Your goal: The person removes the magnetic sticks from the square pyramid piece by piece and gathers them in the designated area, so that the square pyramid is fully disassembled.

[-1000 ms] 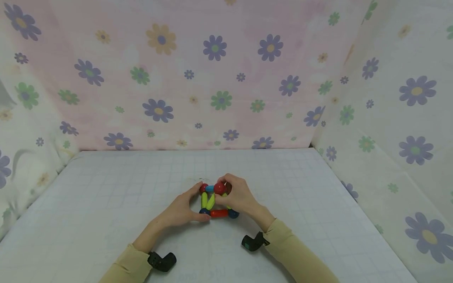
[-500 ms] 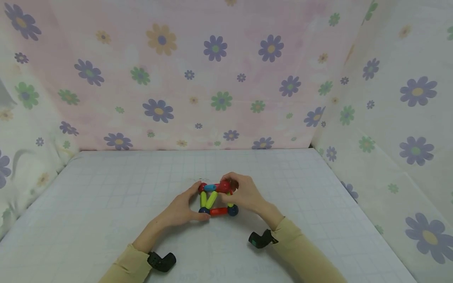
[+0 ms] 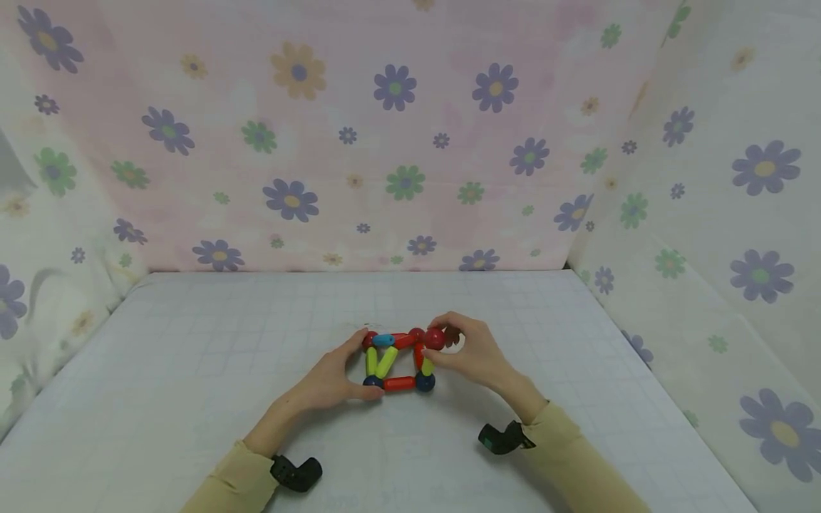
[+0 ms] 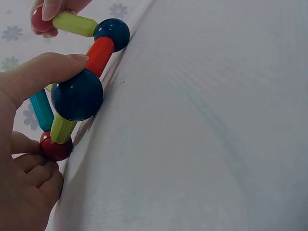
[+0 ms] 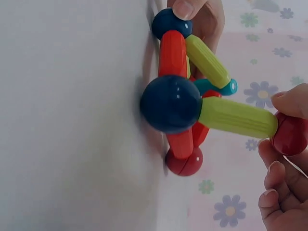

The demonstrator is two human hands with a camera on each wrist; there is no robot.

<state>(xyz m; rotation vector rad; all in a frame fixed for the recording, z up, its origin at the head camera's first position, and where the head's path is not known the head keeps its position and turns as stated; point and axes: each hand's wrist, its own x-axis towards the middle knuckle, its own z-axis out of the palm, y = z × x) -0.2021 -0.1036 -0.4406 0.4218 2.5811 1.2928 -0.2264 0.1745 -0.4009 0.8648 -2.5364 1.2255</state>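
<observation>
A frame of magnetic rods and balls stands on the table in front of me. My left hand (image 3: 330,377) grips its left side, thumb on the near-left dark blue ball (image 4: 77,98) and fingers at the far-left red ball (image 4: 56,147). With thumb and fingertips, my right hand (image 3: 479,354) pinches a raised red ball (image 3: 434,338). A yellow-green rod (image 5: 238,118) joins that ball to the near-right dark blue ball (image 5: 171,104). Between the blue balls runs a red rod (image 3: 399,383). Another yellow-green rod (image 5: 209,60) slants up beside a light blue rod (image 3: 383,340).
A white cloth with faint grid lines covers the table (image 3: 212,342). Flowered curtains (image 3: 353,157) hang behind and at both sides. Black cameras sit on the left wrist (image 3: 296,474) and right wrist (image 3: 505,437).
My right hand has moved right with the pinched red ball, uncovering the far-right red ball and red rods. My left hand has kept its hold on the left side.
</observation>
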